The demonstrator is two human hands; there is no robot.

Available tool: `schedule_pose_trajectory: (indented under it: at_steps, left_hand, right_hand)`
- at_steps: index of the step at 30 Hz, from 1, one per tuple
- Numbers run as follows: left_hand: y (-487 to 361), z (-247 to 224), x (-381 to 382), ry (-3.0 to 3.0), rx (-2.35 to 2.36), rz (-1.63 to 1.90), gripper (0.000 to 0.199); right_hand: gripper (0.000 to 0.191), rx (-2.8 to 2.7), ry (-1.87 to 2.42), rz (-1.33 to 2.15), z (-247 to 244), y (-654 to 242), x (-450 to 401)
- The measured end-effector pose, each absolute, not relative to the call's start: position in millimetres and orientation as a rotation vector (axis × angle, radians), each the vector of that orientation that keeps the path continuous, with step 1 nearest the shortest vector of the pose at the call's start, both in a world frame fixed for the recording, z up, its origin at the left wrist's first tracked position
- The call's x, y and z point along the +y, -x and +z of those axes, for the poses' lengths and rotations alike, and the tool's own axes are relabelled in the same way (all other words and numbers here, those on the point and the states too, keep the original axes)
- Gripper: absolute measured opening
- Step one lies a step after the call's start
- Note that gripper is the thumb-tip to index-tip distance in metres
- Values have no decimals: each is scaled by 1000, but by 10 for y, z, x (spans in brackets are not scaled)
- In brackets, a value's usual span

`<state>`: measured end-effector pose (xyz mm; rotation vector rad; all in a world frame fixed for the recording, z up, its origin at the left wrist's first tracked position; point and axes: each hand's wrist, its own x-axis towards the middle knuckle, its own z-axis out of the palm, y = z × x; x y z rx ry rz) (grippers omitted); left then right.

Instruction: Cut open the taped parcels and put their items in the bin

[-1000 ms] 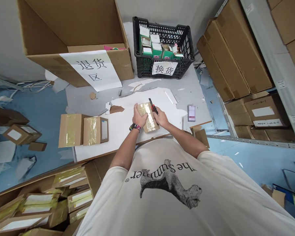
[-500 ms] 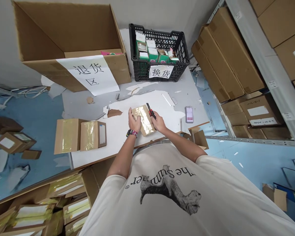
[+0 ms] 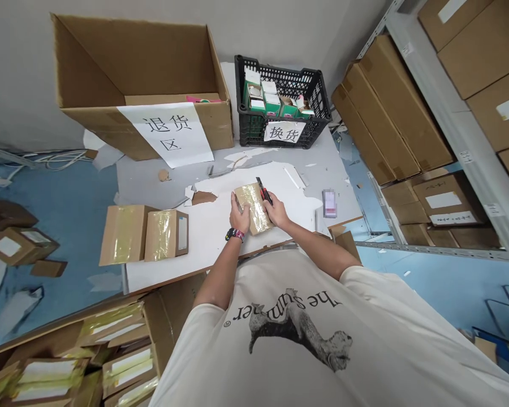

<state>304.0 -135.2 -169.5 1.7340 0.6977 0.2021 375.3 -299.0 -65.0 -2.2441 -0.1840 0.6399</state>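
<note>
A small cardboard box (image 3: 254,204) with shiny clear tape across its top is in front of me, over the white sheet on the table. My left hand (image 3: 241,216) grips its left side, thumb on top. At the box's right side is my right hand (image 3: 276,211), closed around a red and black utility knife (image 3: 264,192) that points up and away from me. The right fingers also touch the box edge. Whether the blade is out is too small to tell. Two taped cardboard boxes, a larger one (image 3: 125,234) and a smaller one (image 3: 163,234), stand to the left.
At the back are a large open carton (image 3: 85,127) with a paper sign and a black crate (image 3: 254,133) holding green-white boxes. A phone (image 3: 330,203) lies right. Shelves with cartons (image 3: 398,124) rise beyond. Lower left, a big carton holds several taped parcels (image 3: 46,373).
The view has shifted slightly, so the scene sits a little further right. Both hands keep hold of the box and knife, with hardly any movement between them.
</note>
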Motion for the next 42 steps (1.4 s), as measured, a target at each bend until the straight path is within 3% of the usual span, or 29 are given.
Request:
schedule_pose_trajectory:
  at_steps: [12, 19, 42]
  left_hand:
    - [-3279, -1729, -1170, -1729, 499, 305, 88]
    - [-3267, -1714, -1196, -1699, 456, 340, 77]
    - [-3290, -1679, -1183, -1737, 495, 292, 79]
  right_hand:
    - [75, -578, 2816, 854, -60, -3955, -2660]
    - [80, -573, 2811, 938, -94, -3868, -2477]
    - [86, -537, 2787, 985, -175, -3775, -2363]
